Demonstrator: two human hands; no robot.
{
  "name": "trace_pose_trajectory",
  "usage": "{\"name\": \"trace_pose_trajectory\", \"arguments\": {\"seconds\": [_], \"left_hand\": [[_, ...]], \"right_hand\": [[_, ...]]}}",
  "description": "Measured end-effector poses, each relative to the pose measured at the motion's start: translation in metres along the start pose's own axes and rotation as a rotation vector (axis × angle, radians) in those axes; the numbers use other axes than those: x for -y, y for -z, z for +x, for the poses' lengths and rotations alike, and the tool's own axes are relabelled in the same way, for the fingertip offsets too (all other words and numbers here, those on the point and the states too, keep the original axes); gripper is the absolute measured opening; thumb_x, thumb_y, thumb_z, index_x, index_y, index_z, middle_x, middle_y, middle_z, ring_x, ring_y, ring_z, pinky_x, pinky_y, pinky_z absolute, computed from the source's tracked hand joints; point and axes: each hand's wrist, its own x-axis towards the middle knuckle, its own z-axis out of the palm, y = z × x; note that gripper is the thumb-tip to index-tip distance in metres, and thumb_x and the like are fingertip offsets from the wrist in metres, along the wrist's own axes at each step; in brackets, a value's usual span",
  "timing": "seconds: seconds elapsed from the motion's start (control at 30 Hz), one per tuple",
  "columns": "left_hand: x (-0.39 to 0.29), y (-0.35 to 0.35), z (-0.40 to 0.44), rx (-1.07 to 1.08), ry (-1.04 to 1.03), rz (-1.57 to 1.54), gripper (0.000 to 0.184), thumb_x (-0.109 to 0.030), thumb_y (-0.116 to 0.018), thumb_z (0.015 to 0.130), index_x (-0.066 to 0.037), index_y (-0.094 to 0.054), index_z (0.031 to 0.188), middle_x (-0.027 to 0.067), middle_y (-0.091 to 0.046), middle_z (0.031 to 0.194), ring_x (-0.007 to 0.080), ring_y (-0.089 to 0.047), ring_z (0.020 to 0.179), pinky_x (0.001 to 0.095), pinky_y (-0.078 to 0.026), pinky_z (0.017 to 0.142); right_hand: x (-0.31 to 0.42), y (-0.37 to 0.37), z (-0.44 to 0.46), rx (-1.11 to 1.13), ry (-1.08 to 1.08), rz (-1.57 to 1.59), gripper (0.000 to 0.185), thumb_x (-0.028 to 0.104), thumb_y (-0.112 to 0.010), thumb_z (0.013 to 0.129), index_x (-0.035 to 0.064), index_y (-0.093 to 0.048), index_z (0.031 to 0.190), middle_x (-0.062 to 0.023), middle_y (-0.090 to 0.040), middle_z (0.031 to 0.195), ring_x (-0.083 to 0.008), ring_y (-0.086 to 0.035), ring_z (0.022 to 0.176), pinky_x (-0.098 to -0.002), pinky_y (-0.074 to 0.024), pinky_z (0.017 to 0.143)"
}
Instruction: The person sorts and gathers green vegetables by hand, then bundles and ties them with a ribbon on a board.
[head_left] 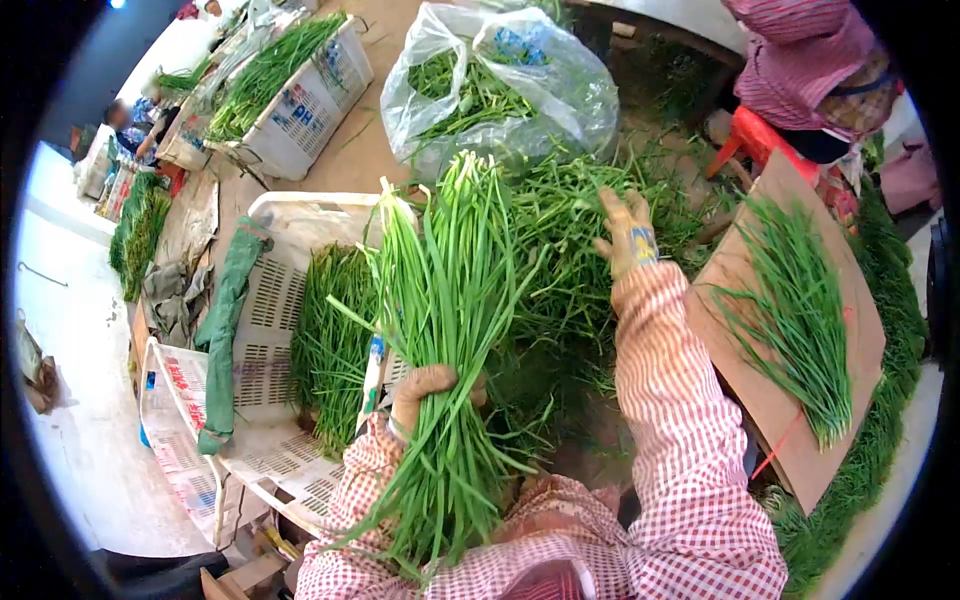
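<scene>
A thick bunch of garlic chives stands upright in front of me, pale stem ends at the top and green leaves hanging toward my lap. My left hand, in a tan glove, is wrapped round its lower half. My right hand, also gloved, is stretched out with fingers apart and nothing in it. It hovers over or touches a loose heap of green leaves; I cannot tell which. On a cardboard sheet to the right lies a smaller bunch of chives.
At left is a white plastic crate with chives inside and a green cloth roll over it. A clear plastic bag of greens stands ahead. Another crate of chives is at back left. Beside a red stool is another person.
</scene>
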Motion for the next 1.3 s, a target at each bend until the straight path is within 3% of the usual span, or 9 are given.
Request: {"name": "trace_pose_trajectory", "arguments": {"seconds": [0.13, 0.17, 0.3, 0.53, 0.57, 0.67, 0.77, 1.03, 1.3], "left_hand": [[-0.012, -0.008, -0.023, -0.009, -0.043, 0.441, 0.052, -0.007, -0.064, 0.069, 0.002, -0.049, 0.118, 0.0151, -0.063, 0.099, 0.0219, -0.062, 0.077, 0.0327, -0.052, 0.064], [-0.011, -0.032, -0.034, -0.053, -0.106, 0.522, 0.055, -0.007, -0.066, 0.066, 0.004, -0.051, 0.118, 0.0170, -0.065, 0.093, 0.0254, -0.065, 0.077, 0.0344, -0.055, 0.064], [-0.020, -0.031, -0.080, 0.084, 0.076, 0.815, 0.069, -0.002, -0.074, 0.060, 0.000, -0.050, 0.125, 0.0125, -0.062, 0.113, 0.0253, -0.059, 0.105, 0.0369, -0.044, 0.096], [0.043, -0.028, -0.176, -0.231, 0.199, 0.841, 0.074, -0.003, -0.074, 0.059, -0.001, -0.048, 0.128, 0.0118, -0.058, 0.119, 0.0246, -0.056, 0.106, 0.0365, -0.043, 0.096], [0.054, -0.026, -0.180, -0.264, 0.259, 0.755, 0.072, -0.002, -0.073, 0.058, 0.000, -0.048, 0.126, 0.0114, -0.059, 0.117, 0.0244, -0.057, 0.105, 0.0367, -0.043, 0.095], [0.081, -0.006, -0.187, -0.319, 0.266, 0.587, 0.070, -0.002, -0.073, 0.061, 0.000, -0.048, 0.127, 0.0114, -0.059, 0.118, 0.0244, -0.057, 0.104, 0.0367, -0.044, 0.094], [0.084, -0.010, -0.189, -0.297, 0.266, 0.488, 0.067, -0.005, -0.075, 0.064, -0.001, -0.049, 0.126, 0.0111, -0.059, 0.119, 0.0237, -0.056, 0.106, 0.0369, -0.044, 0.093], [0.089, 0.010, -0.189, 0.147, -0.090, 1.801, 0.045, -0.023, -0.065, 0.083, -0.006, -0.054, 0.123, 0.0094, -0.057, 0.123, 0.0257, -0.053, 0.113, 0.0402, -0.042, 0.095], [0.081, 0.013, -0.168, 0.060, 0.135, 1.287, 0.042, -0.025, -0.062, 0.085, -0.006, -0.055, 0.122, 0.0096, -0.057, 0.123, 0.0262, -0.053, 0.113, 0.0402, -0.042, 0.096]], "right_hand": [[-0.017, 0.027, -0.050, 0.537, -0.139, 0.407, 0.082, 0.031, -0.064, 0.084, 0.0275, -0.011, 0.147, -0.0148, -0.005, 0.153, -0.0382, -0.012, 0.139, -0.0584, -0.0351, 0.099], [-0.008, 0.015, -0.084, 0.479, -0.038, 0.257, 0.076, 0.044, -0.060, 0.086, 0.0220, -0.017, 0.145, -0.0112, -0.037, 0.139, -0.0255, -0.044, 0.122, -0.0566, -0.0366, 0.094], [-0.023, 0.019, -0.130, 0.739, 0.290, 0.072, 0.080, 0.038, -0.071, 0.077, 0.0140, -0.030, 0.142, -0.0161, -0.049, 0.132, -0.0234, -0.052, 0.114, -0.0372, -0.0445, 0.092], [-0.157, 0.053, -0.161, 1.082, -0.036, -0.705, 0.032, 0.027, -0.062, 0.084, 0.0007, -0.062, 0.102, -0.0099, -0.065, 0.090, -0.0219, -0.059, 0.078, -0.0352, -0.0453, 0.077], [-0.215, 0.055, -0.153, 1.258, -0.186, 0.323, 0.022, 0.022, -0.056, 0.087, 0.0028, -0.062, 0.097, -0.0096, -0.062, 0.084, -0.0217, -0.057, 0.075, -0.0346, -0.0445, 0.076], [-0.181, 0.062, -0.167, 1.158, -0.115, 1.137, 0.013, 0.006, -0.046, 0.089, 0.0062, -0.059, 0.094, -0.0083, -0.055, 0.077, -0.0202, -0.051, 0.067, -0.0310, -0.0419, 0.074], [-0.134, 0.052, -0.125, 0.644, -0.055, -0.701, 0.021, 0.007, -0.051, 0.087, 0.0036, -0.055, 0.107, -0.0100, -0.057, 0.087, -0.0187, -0.046, 0.063, -0.0324, -0.0443, 0.062], [-0.077, 0.054, -0.077, 0.576, -0.402, -0.170, 0.019, 0.017, -0.048, 0.094, 0.0101, -0.060, 0.107, -0.0103, -0.063, 0.100, -0.0227, -0.062, 0.089, -0.0349, -0.0529, 0.080], [-0.095, 0.023, -0.102, 1.501, -0.107, -0.829, 0.077, 0.039, -0.077, 0.067, 0.0119, -0.047, 0.133, -0.0174, -0.054, 0.125, -0.0307, -0.051, 0.115, -0.0392, -0.0381, 0.097]]}}
